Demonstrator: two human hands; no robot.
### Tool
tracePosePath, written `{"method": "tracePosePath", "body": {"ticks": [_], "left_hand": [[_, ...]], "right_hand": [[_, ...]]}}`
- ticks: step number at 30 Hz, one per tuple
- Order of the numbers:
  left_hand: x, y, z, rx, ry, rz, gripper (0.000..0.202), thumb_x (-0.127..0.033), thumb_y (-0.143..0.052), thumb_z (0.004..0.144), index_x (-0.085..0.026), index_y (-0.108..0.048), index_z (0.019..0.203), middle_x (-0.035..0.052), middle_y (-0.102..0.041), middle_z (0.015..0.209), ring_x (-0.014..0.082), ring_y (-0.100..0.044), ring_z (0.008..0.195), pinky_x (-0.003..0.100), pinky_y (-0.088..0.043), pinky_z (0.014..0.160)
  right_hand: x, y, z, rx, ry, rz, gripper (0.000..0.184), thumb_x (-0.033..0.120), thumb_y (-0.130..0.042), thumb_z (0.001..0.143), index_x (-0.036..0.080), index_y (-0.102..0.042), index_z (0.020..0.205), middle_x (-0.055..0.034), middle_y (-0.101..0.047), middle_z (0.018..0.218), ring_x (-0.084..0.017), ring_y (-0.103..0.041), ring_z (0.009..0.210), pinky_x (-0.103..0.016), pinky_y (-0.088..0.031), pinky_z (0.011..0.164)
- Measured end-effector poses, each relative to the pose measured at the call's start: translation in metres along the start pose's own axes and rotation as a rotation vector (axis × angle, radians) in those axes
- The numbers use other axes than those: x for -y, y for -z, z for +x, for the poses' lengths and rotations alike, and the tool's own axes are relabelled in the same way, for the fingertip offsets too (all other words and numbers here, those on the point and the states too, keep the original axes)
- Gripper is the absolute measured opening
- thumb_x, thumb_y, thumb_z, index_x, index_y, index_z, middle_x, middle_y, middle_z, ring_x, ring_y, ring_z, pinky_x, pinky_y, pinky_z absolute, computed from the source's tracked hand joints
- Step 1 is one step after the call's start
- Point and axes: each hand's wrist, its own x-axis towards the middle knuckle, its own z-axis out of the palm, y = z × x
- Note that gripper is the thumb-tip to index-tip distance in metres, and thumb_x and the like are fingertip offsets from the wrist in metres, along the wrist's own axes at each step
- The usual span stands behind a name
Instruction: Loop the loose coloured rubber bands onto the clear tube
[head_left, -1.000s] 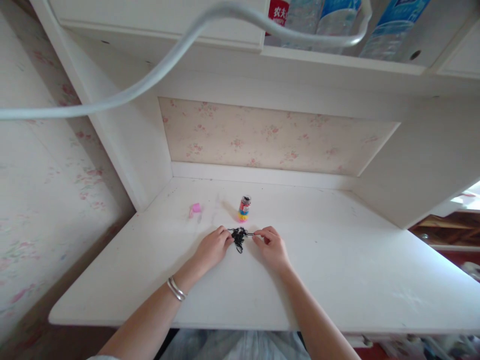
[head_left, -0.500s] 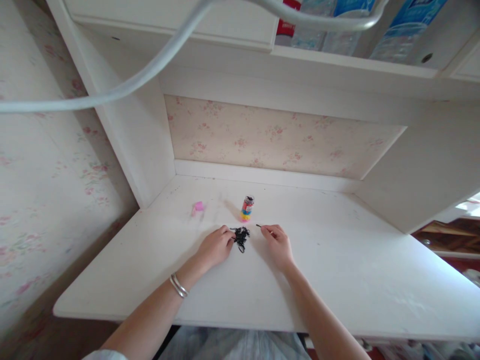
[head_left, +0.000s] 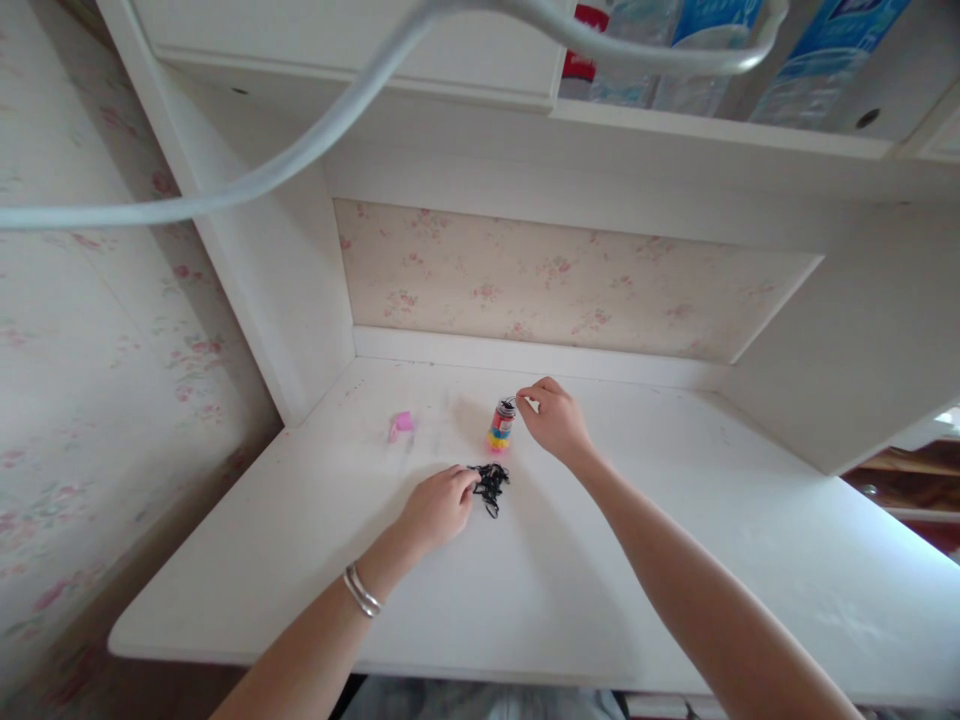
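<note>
A small pile of black elastic bands lies on the white desk. My left hand, fingers curled, rests at the pile's left edge and touches it. Behind the pile stands a small clear jar filled with coloured bands. My right hand is raised at the jar's open mouth, thumb and forefinger pinched on one black band.
A pink lid lies on the desk left of the jar. A shelf above holds water bottles. A grey cable loops across the top of the view. The desk's side walls close in left and right.
My right hand pulled one black band from the pile and carried it up and back to the jar's mouth. My left hand stayed at the pile.
</note>
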Motion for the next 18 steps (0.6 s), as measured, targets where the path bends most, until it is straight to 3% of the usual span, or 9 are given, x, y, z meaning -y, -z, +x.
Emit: {"method": "tracePosePath", "body": {"ticks": [10, 18], "left_hand": [[-0.001, -0.002, 0.000, 0.002, 0.016, 0.020, 0.024, -0.025, -0.046, 0.085, -0.026, -0.057, 0.107, 0.0018, -0.063, 0.105, 0.0176, -0.058, 0.097, 0.028, -0.043, 0.084], [-0.003, 0.001, -0.001, 0.017, 0.032, 0.014, 0.025, -0.025, -0.044, 0.086, -0.026, -0.057, 0.107, 0.0032, -0.062, 0.104, 0.0176, -0.059, 0.094, 0.027, -0.043, 0.080]], "right_hand": [[-0.002, -0.003, 0.009, 0.080, 0.058, -0.041, 0.022, 0.031, -0.050, 0.083, 0.026, -0.071, 0.086, -0.0001, -0.063, 0.091, -0.010, -0.054, 0.066, -0.023, -0.039, 0.067], [0.002, 0.000, 0.013, 0.143, 0.037, -0.028, 0.025, 0.028, -0.047, 0.083, 0.027, -0.072, 0.085, 0.0000, -0.063, 0.093, -0.012, -0.058, 0.078, -0.023, -0.040, 0.074]]}}
